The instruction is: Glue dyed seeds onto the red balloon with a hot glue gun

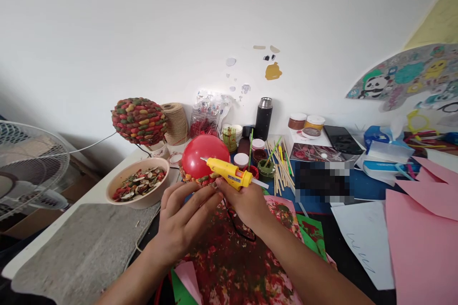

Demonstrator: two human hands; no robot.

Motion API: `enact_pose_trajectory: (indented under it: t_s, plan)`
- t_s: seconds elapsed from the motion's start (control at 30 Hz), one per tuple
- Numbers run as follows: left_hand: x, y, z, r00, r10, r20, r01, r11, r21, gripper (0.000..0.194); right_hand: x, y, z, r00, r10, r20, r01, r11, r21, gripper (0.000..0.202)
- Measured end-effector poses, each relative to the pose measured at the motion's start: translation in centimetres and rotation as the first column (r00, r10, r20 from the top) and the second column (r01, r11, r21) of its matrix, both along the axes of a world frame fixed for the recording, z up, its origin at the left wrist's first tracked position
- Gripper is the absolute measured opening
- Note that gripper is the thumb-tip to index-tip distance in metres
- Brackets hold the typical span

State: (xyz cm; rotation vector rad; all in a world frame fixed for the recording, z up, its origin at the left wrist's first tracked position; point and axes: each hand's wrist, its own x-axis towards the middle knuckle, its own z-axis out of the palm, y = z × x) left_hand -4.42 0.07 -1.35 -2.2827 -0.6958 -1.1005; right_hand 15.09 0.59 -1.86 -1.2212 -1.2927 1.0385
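A yellow hot glue gun (229,172) is gripped in my right hand (246,200), its nozzle pointing left across a red balloon (205,155). A clear glue stick (260,183) sticks out of the gun's back end. Painted peanut- or shell-like pieces (205,179) in green, red and orange ring the balloon's lower part. My left hand (188,219) is curled against that lower edge, fingers bent and fingertips close to my right thumb. Whether a small piece sits under those fingertips is hidden. Beneath both hands lies a paint-stained sheet (229,267).
Left stands a bowl (138,183) of painted shells, before a finished-looking covered ball (139,121) and a twine spool (174,124). Paint jars (266,169), wooden sticks (283,164) and a black flask (264,119) stand behind. Pink paper (422,248) lies right; a fan (32,167) is far left.
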Motion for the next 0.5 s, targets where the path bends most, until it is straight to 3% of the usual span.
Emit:
enact_pose_trajectory:
  t_s: [0.13, 0.23, 0.37, 0.5]
  plan:
    - [0.1, -0.8, 0.2, 0.997, -0.077, -0.003, 0.077, 0.997, 0.016, 0.026, -0.3, 0.3, -0.3, 0.999, -0.007, -0.052, 0.008, 1.000, 0.019, 0.032]
    - [0.0, -1.3, 0.9, 0.983, -0.082, 0.162, 0.084, 0.996, -0.003, 0.024, -0.3, 0.4, -0.4, 0.999, -0.033, -0.041, 0.033, 0.999, 0.008, 0.028]
    - [-1.4, -1.1, 1.5, 0.848, 0.069, 0.525, 0.037, 0.981, -0.189, 0.018, 0.1, 0.2, 0.2, 0.997, -0.073, 0.011, 0.074, 0.997, -0.020, 0.033]
    - [-4.0, 0.2, 1.3, 0.698, 0.262, 0.666, 0.135, 0.865, -0.483, 0.014, 0.3, 0.0, 0.6, 0.995, -0.086, 0.044, 0.088, 0.994, -0.056, 0.038]
